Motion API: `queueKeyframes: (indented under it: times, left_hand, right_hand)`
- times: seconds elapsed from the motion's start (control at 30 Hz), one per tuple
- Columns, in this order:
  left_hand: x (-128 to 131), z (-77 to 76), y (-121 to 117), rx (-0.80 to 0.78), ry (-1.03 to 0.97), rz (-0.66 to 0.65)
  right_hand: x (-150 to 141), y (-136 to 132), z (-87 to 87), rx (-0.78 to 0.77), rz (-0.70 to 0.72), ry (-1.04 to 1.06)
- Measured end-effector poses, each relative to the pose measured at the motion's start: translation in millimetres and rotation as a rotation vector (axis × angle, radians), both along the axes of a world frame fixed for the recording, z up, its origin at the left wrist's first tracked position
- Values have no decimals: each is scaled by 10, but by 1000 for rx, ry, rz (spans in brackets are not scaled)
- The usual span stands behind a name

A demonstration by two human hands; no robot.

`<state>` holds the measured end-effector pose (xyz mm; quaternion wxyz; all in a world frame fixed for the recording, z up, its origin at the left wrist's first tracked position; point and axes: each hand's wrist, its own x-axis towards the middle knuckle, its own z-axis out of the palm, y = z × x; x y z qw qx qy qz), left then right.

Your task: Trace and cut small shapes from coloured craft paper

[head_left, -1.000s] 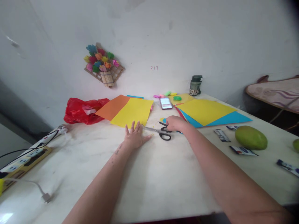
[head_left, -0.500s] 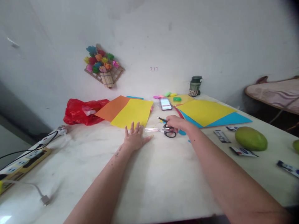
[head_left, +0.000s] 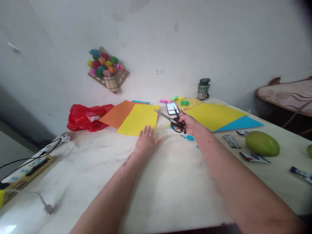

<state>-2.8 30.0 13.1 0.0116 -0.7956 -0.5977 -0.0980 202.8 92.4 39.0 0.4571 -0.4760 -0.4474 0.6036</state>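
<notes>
My left hand (head_left: 147, 140) lies flat on the white table with its fingers stretched out. The fingertips reach the near edge of a yellow sheet (head_left: 140, 119), which overlaps an orange sheet (head_left: 117, 113). My right hand (head_left: 188, 124) grips black-handled scissors (head_left: 175, 124), raised off the table, their blades slightly apart and pointing left. A dark pen (head_left: 176, 112) sticks up from the same hand, its tip in front of the phone (head_left: 172, 111). Small blue paper scraps (head_left: 190, 138) lie below my right hand. Some yellow and blue bits are partly hidden behind the scissors.
More yellow (head_left: 219, 114) and blue sheets (head_left: 241, 123) lie at the right, near a mango (head_left: 262, 143) and several small packets (head_left: 253, 158). A red plastic bag (head_left: 83, 117) and a power strip (head_left: 29, 167) are at the left. A green bottle (head_left: 203, 89) stands by the wall.
My right hand has picked up the scissors along with the pen and lifted them off the table. My left hand has shifted slightly right, its fingers now closer together.
</notes>
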Motion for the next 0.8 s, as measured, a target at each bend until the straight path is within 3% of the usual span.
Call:
queueKeyframes:
  times: [0.03, 0.13, 0.27, 0.47, 0.8]
  left_hand:
    - [-47, 21, 16, 9, 35, 85]
    - [-215, 92, 67, 21, 91, 154]
    - [-412, 142, 138, 2, 1, 372]
    - [-524, 125, 181, -36, -64, 445]
    - [-571, 101, 227, -219, -257, 420]
  right_hand:
    - [2, 4, -7, -13, 3, 0]
    - [7, 31, -37, -49, 12, -13]
    - [8, 71, -58, -16, -84, 2]
    - [18, 64, -45, -7, -184, -18]
    - [14, 128, -111, -42, -211, -74]
